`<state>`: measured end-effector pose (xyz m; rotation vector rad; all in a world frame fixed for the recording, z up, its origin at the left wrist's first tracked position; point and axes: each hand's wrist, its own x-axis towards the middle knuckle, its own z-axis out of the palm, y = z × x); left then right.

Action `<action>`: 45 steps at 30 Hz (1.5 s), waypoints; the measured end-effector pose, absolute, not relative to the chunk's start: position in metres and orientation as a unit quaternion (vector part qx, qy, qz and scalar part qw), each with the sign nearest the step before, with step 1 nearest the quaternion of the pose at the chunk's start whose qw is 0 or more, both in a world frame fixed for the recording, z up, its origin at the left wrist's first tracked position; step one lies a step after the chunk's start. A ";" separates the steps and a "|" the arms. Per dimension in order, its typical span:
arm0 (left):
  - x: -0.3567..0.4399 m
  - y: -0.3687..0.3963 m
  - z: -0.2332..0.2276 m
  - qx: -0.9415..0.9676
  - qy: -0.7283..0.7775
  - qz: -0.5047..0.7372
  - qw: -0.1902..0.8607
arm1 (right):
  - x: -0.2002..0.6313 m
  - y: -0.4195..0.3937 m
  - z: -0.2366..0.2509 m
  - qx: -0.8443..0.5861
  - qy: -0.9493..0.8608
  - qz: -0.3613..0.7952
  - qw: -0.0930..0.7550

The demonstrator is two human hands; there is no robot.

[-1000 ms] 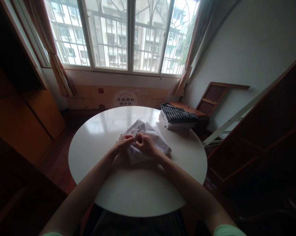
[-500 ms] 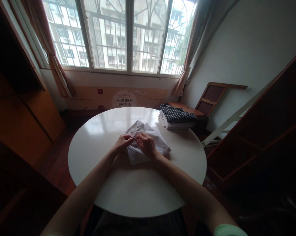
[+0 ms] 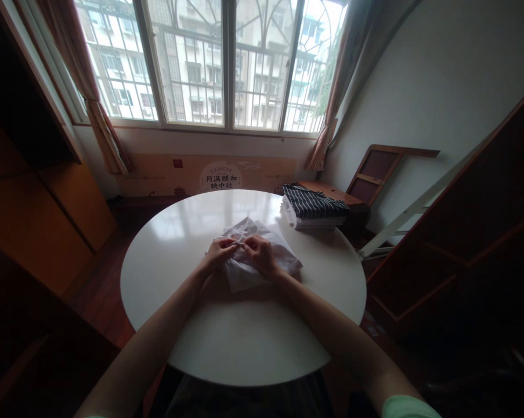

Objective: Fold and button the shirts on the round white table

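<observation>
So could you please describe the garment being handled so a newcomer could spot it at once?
On the round white table, find the two hands meeting mid-table. Under them lies a crumpled white garment, unlike the neat striped-topped stack at the far right edge.

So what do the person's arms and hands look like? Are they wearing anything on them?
Both forearms are bare from wrist to past the elbow. The left hand and the right hand wear no gloves, and no rings, watch or bracelets can be made out. At the bottom right corner a pale green short sleeve shows on the right upper arm. The left arm's sleeve is barely in the picture.
</observation>
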<state>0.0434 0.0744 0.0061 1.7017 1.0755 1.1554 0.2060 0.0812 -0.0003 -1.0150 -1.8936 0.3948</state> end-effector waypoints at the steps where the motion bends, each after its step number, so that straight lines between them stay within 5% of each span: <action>1: 0.044 0.074 0.006 0.671 0.422 0.458 0.402 | 0.206 0.082 -0.001 -0.414 -0.764 0.172 0.464; 19: 0.046 0.072 0.007 0.666 0.426 0.440 0.426 | 0.206 0.088 -0.002 -0.406 -0.746 0.244 0.468; 28: 0.046 0.075 0.003 0.687 0.457 0.433 0.362 | 0.204 0.085 -0.005 -0.381 -0.793 0.145 0.453; 45: 0.045 0.079 -0.005 0.707 0.431 0.442 0.346 | 0.208 0.090 -0.002 -0.377 -0.743 0.297 0.467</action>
